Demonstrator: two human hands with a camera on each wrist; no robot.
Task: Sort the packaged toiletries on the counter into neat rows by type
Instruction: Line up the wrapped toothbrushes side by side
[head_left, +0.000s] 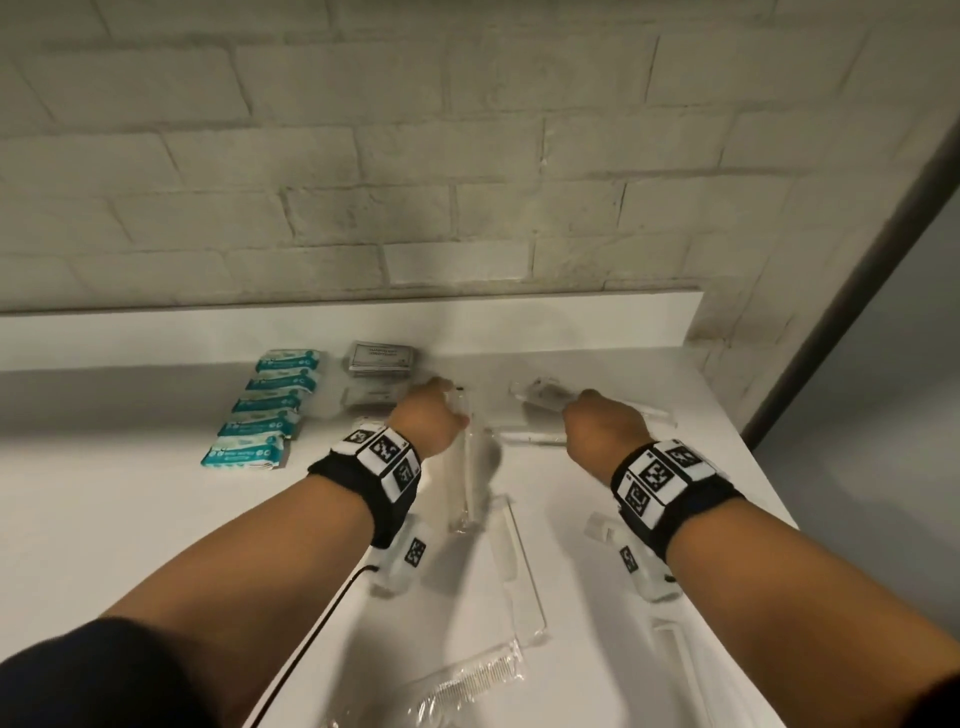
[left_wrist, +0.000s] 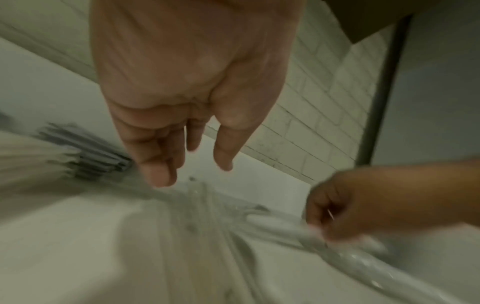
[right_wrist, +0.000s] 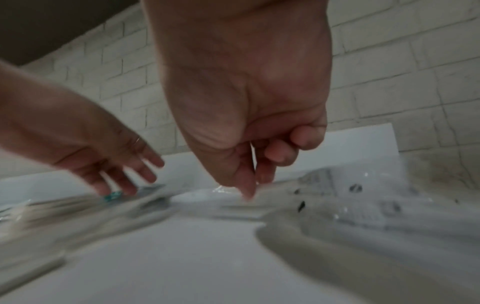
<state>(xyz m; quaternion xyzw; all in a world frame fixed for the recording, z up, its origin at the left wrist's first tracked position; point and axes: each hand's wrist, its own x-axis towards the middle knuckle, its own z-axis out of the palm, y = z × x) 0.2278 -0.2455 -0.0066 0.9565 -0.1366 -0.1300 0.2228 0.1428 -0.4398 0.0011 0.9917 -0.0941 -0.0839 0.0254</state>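
My left hand (head_left: 434, 413) (left_wrist: 192, 170) hovers with straight fingers over a long clear-wrapped packet (head_left: 465, 478) (left_wrist: 197, 207) lying on the white counter (head_left: 156, 519); I cannot tell whether it touches. My right hand (head_left: 597, 415) (right_wrist: 252, 189) has curled fingers and pinches a clear-wrapped white stick packet (head_left: 535, 439) (left_wrist: 283, 224) between thumb and forefinger. Several teal packets (head_left: 262, 415) form a column at the left. Grey packets (head_left: 378, 358) lie stacked behind the left hand. Both wrist views are blurred.
More clear-wrapped items lie nearer me: a long stick packet (head_left: 522, 566), a comb packet (head_left: 467, 680), another stick packet (head_left: 680, 670). A printed clear pouch (head_left: 540, 395) (right_wrist: 337, 197) sits beyond my right hand. A brick wall (head_left: 467, 156) backs the counter, whose edge runs diagonally at the right.
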